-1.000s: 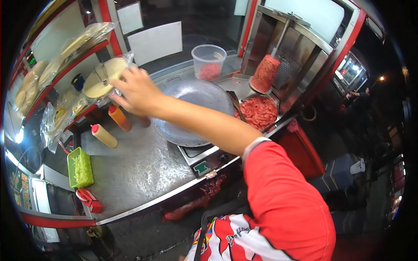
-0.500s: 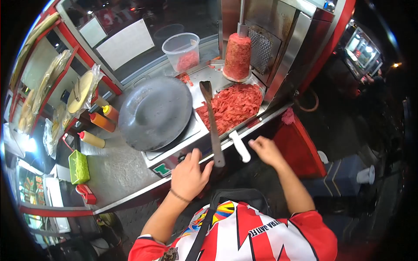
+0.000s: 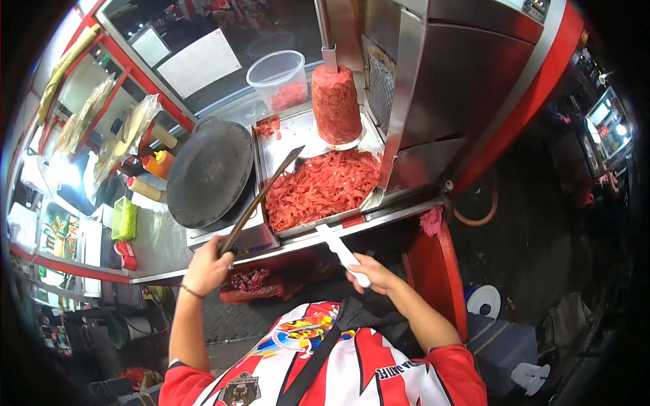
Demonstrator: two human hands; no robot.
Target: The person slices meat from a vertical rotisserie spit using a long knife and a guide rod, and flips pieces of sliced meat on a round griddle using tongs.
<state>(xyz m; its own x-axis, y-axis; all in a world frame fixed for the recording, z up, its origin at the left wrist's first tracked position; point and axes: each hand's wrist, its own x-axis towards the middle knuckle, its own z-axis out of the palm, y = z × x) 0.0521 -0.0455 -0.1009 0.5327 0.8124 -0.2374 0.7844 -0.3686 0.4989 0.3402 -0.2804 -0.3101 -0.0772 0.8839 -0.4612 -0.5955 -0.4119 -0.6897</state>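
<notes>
My left hand [image 3: 208,265] is closed round the lower end of a dark spatula [image 3: 261,196], whose blade points up and right over the edge of the meat tray. In my right hand [image 3: 374,276] is the white handle [image 3: 343,255] of a tool; its far end reaches the tray's front edge. Shaved red meat [image 3: 325,188] lies heaped in the metal tray [image 3: 276,157]. Behind the heap, a red meat cone [image 3: 336,108] stands upright on a vertical spit. A round dark griddle [image 3: 210,174] is left of the tray.
A clear tub [image 3: 277,80] with red meat stands behind the tray. Sauce bottles [image 3: 157,164] and a green basket [image 3: 124,220] are on the left. A steel panel [image 3: 443,88] rises at the right, beside a red post [image 3: 535,91].
My left hand has taken hold of the spatula and lifted it at a slant. My right hand has closed on the white handle. The view has shifted toward the meat tray.
</notes>
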